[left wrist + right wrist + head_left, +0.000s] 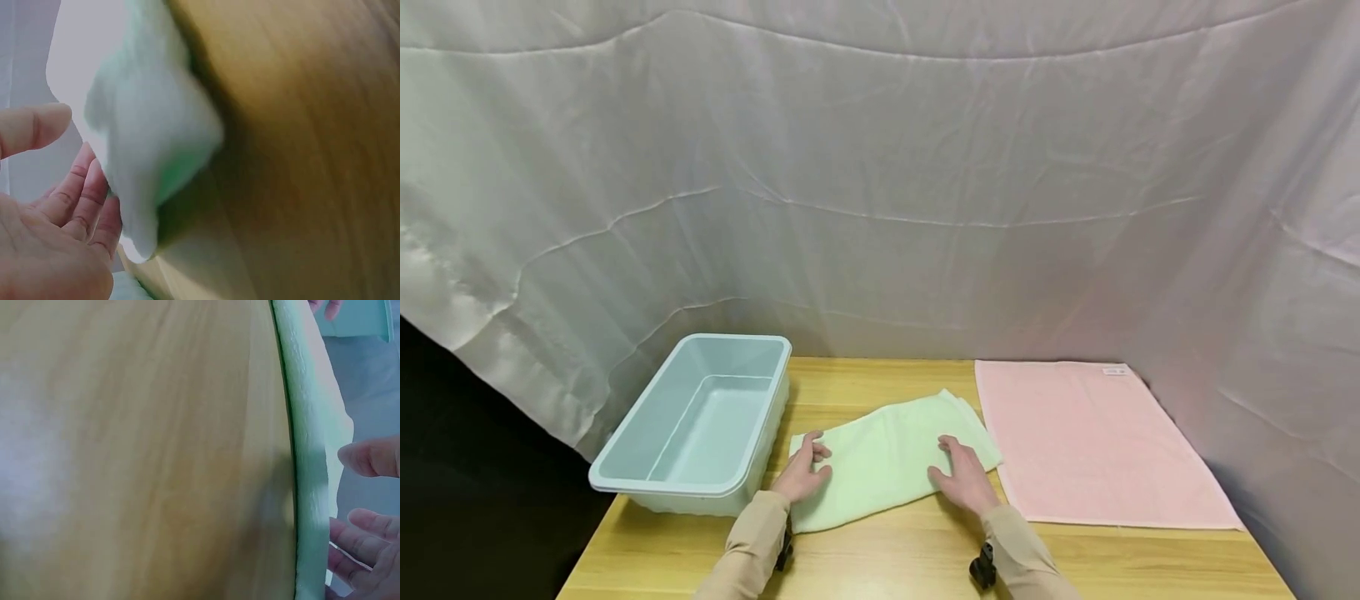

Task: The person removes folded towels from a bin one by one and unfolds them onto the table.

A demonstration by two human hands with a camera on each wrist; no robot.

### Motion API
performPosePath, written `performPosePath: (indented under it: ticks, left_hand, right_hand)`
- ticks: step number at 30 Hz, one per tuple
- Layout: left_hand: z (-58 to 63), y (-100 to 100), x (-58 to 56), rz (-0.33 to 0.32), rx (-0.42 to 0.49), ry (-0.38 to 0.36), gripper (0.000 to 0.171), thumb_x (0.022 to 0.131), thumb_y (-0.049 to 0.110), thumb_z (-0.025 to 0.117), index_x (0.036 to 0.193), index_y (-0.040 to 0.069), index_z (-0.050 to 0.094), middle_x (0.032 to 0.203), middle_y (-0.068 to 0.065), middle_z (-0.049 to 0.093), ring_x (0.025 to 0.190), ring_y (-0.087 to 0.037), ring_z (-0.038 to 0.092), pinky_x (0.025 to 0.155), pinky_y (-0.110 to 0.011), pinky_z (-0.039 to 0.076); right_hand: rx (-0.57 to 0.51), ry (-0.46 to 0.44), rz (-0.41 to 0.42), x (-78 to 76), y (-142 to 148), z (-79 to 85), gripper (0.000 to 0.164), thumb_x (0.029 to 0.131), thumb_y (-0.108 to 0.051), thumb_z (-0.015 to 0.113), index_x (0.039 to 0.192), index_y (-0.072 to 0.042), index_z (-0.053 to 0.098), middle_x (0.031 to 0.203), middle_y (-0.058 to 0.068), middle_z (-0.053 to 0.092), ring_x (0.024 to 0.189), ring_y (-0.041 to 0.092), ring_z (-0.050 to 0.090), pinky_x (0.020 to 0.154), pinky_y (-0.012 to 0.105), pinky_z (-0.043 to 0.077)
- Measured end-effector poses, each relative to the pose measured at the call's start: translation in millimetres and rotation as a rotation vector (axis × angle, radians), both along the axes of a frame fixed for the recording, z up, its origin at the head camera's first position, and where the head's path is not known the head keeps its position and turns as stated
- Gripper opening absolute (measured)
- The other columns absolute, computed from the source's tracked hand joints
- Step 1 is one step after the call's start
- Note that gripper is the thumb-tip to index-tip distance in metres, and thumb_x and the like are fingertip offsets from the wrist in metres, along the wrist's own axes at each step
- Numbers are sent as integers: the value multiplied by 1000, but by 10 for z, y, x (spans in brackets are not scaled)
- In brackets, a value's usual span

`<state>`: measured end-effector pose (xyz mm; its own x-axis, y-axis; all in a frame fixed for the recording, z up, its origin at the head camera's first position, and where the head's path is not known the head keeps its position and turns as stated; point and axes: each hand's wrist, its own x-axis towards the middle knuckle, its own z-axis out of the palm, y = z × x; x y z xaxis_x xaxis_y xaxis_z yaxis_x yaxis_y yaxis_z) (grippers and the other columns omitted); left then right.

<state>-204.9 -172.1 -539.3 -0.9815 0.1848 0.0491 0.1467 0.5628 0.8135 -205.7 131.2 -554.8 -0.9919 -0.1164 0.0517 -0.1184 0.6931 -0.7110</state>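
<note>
A pale green towel (880, 454), folded into a long band, lies slightly askew on the wooden table. My left hand (802, 475) is at its left end, fingers loosely bent and thumb apart. In the left wrist view the fingers (81, 203) of that hand come right up to the rumpled towel end (144, 125). Over the right part of the towel is my right hand (966, 479), its thumb and fingers spread. The right wrist view shows the towel's thick folded edge (306, 450) beside that hand's fingertips (359, 547). Neither hand pinches the cloth.
A light blue plastic tub (722, 417) stands left of the towel, close to the left hand. To the right a pink towel (1090, 446) lies spread flat, with a white label at its far edge. Grey curtains (925, 183) hang behind the wooden table (880, 567).
</note>
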Motion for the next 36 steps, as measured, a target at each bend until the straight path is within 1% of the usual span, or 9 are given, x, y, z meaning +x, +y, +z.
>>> performPosePath:
  ticks: [7,13,16,19,21,23,27,32,36]
  left_hand:
    - [-25,-13,-23,29,-22,33,59,89,-8,55,143,-14,31,97,-13,65,81,-16,58,77,-26,48]
    - [-20,-14,-13,48,-4,9,61,91,-6,52,147,-12,28,93,-11,63,73,-9,52,68,-20,43]
    - [-28,-5,-24,49,8,27,61,91,-6,53,146,-13,29,102,-15,63,83,-19,58,76,-28,50]
    - [-50,1,-36,68,-10,60,59,92,-3,57,144,-11,32,117,-23,64,108,-38,61,96,-48,51]
    - [-71,-2,-42,76,-21,74,58,92,-2,58,144,-10,33,125,-27,63,122,-48,54,105,-60,44]
    - [-88,-7,-43,80,-29,69,57,93,0,58,144,-10,33,130,-28,61,129,-52,49,108,-64,39]
    - [-93,-9,-32,66,-20,51,57,94,1,57,144,-10,32,131,-28,61,129,-53,49,108,-65,39]
    - [-71,-13,-16,59,8,49,57,95,1,56,144,-11,31,125,-26,63,125,-50,54,106,-63,42]
    - [-72,-13,6,71,19,59,57,93,0,57,143,-12,33,116,-22,65,115,-43,60,101,-57,47]
  right_hand:
    - [79,23,43,-125,-43,25,55,96,-23,63,143,1,47,138,23,60,129,45,53,112,59,40]
    - [49,52,66,-149,-40,37,53,96,-19,62,142,4,48,141,27,56,135,48,47,120,64,26]
    - [48,127,29,-76,-67,36,46,95,-16,64,137,0,55,128,21,64,126,45,53,112,62,38]
    - [46,193,15,18,-128,45,39,93,-11,66,130,-3,61,103,9,69,102,32,60,92,49,50]
    - [44,195,32,83,-174,62,36,92,-10,65,128,-2,62,93,3,67,89,23,58,81,38,49]
    - [34,157,51,142,-213,75,36,93,-9,64,128,-3,61,89,0,64,83,17,54,76,32,46]
    - [19,84,55,192,-248,65,40,95,-13,63,133,-4,57,95,0,64,87,16,54,75,31,46]
    - [5,92,46,157,-240,49,44,95,-15,62,137,-2,53,103,6,67,93,21,58,82,41,50]
    - [-8,107,40,110,-225,51,46,95,-13,62,137,1,52,108,13,69,95,26,62,87,47,53]
